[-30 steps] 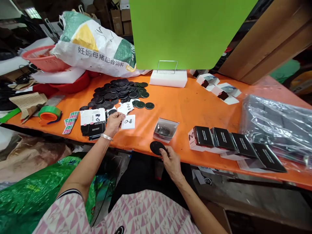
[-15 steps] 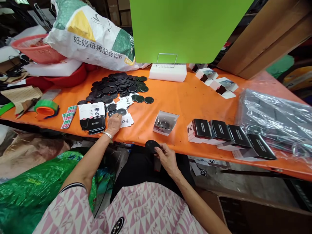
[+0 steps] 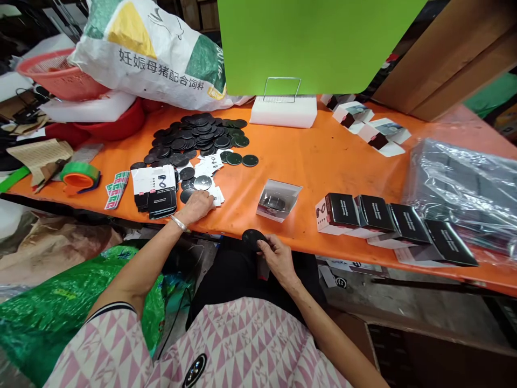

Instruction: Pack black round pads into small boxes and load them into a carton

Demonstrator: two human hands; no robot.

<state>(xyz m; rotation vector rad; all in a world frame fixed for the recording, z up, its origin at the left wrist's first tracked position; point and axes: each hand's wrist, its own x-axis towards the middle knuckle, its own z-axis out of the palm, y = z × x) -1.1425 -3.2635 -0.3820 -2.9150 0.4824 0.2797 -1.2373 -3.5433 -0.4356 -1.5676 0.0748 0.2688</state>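
My left hand [image 3: 196, 208] lies at the near edge of the disc pile, its fingers bent together over small white printed cards [image 3: 219, 196]. Its fingertips are hidden, so what they pinch cannot be made out. Beside it are loose black round discs [image 3: 187, 195] and a stack of flat black-and-white cartons [image 3: 155, 191]. Over the lap, my right hand [image 3: 278, 260] pinches a black round disc [image 3: 252, 238] between thumb and fingers. Under that hand shows part of a dark, red-marked object [image 3: 263, 269]. Beyond the right hand stands an open small box [image 3: 278, 200] with something black inside.
A big heap of black discs [image 3: 197, 134] covers the table's left middle. To the right, several black-topped boxes [image 3: 343, 210] stand in a row before a plastic-wrapped bundle [image 3: 460, 188]. Tape rolls [image 3: 78, 177] and a feed sack [image 3: 157, 59] lie left; a green board [image 3: 315, 48] stands behind.
My left hand has moved right and slightly nearer, from a disc onto the white cards. My right hand still holds the disc. The view has shifted slightly.
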